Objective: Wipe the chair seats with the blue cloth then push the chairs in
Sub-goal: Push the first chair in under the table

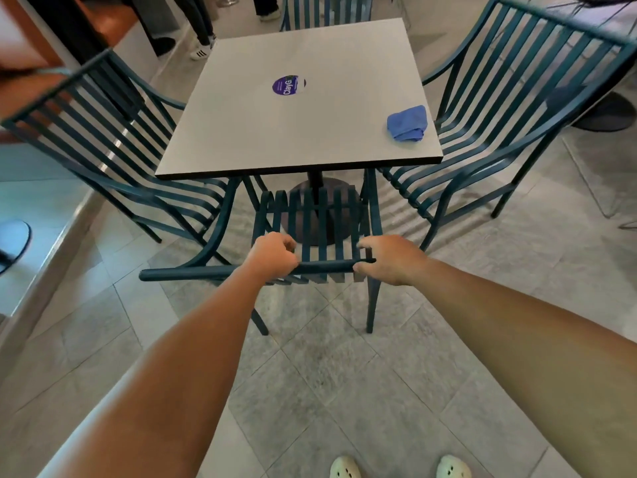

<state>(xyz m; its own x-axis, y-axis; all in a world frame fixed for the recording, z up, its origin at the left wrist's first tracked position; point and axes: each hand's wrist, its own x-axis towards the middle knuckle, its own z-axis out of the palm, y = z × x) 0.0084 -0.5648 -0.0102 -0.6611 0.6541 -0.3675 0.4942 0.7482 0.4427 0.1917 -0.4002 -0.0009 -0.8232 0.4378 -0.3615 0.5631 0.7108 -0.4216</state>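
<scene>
Near chair (310,215), half under the bench (275,132), should be pushed straight and evenly, left hand (274,255) and right hand (391,258) both gripping its top rail (193,271), blue cloth (406,123) parked on the bench corner.

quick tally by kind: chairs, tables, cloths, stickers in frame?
Chairs: 4, near chair with left hand and right hand gripping its top rail, left chair, right chair, far chair
Tables: 1, table
Cloths: 1, blue cloth on the table's near right corner
Stickers: 1, round purple sticker
Total: 7
</scene>
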